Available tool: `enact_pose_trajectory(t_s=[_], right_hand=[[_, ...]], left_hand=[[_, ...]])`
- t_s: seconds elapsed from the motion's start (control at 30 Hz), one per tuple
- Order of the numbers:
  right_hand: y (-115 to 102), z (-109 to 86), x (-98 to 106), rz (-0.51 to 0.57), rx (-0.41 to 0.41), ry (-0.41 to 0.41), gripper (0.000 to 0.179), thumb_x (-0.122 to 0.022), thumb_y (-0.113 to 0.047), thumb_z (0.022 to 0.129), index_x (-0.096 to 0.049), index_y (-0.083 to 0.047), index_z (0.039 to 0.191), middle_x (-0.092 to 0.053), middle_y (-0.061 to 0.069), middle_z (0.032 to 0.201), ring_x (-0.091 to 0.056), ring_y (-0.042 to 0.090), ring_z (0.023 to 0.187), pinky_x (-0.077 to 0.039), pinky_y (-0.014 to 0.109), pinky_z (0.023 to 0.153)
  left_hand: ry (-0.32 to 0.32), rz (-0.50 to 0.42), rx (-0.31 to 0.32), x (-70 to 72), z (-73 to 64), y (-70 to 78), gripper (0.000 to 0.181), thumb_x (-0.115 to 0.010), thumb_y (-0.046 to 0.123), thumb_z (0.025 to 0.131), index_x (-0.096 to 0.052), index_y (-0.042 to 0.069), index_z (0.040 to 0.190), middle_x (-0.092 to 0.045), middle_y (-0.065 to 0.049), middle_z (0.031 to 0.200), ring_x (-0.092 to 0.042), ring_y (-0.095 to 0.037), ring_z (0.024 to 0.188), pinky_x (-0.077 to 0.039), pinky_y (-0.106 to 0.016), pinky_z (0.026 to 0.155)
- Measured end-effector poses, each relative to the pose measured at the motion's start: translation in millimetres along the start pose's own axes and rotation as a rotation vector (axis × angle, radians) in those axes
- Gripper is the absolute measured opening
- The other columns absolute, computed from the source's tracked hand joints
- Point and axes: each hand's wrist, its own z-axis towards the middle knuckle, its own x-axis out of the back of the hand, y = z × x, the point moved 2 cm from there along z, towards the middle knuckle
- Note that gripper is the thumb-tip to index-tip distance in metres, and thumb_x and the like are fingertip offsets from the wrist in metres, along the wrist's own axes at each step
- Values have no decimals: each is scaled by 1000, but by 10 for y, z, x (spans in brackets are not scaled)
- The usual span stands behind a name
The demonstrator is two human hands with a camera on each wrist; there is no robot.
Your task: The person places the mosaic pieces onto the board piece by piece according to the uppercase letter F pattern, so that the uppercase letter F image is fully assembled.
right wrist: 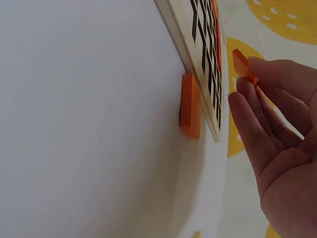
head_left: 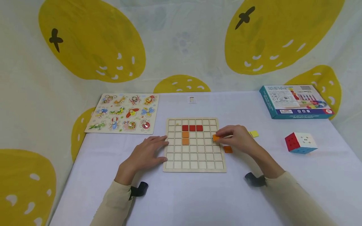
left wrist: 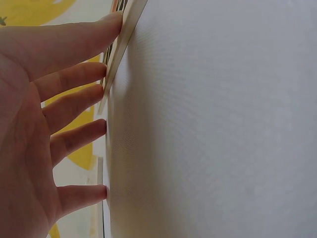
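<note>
So, thin flat orange tile (head_left: pixel 215 138) is clamped between right hand (head_left: pixel 238 138) thumb and fingers above right edge of board (head_left: pixel 195 170), left hand (head_left: pixel 147 153) fingers spread at its left edge, spare tile (head_left: pixel 227 149) just off right, cloth (head_left: pixel 195 197) stretching nearside, cube (head_left: pixel 301 142) well right.

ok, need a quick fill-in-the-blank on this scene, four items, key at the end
1. The right hand pinches a tile coloured ____.
2. The number of red tiles on the grid board is ____.
3. In the head view, the left hand touches the grid board along its ____ edge.
4. The puzzle cube shows one red face, one white face and one ____ face.

Missing words: orange; three; left; blue.
</note>
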Motion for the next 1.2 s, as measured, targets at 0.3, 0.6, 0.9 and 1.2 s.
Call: enact_pose_trajectory(t_s=[0.3,0.6,0.9,1.2], right_hand=[[-276,108,-328,-8,97,-56,18,-85,-16,82,-82,-14,100,-79,4,106,-71,17,95,-59,18,77],[-535,181,-601,-2,203,-133,19,-86,-17,82,-82,-13,100,-79,0,100,-72,13,93,-61,20,79],[-667,210,-741,1,254,-126,16,-86,-15,81,-82,-13,97,-77,-2,96,-70,10,89,-60,18,79],[-626,217,-862,-60,264,-90,11,-86,-14,81,-81,-13,90,-77,-2,91,-67,8,84,-57,19,77]], left_hand=[[3,-6,-3,0,-3,-3,64,-80,43,85,-61,21,142,-47,3,161,-45,-29,148,-47,-56,113],[-2,-2,-2,19,-6,5,64,-80,43,86,-61,21,142,-47,3,161,-45,-29,148,-46,-55,114],[-7,-7,-7,30,-7,9,63,-79,42,86,-61,20,142,-47,3,161,-45,-29,148,-46,-55,114],[-9,-10,-4,19,-5,-1,63,-79,43,86,-61,21,142,-47,3,161,-45,-29,148,-46,-55,114]])
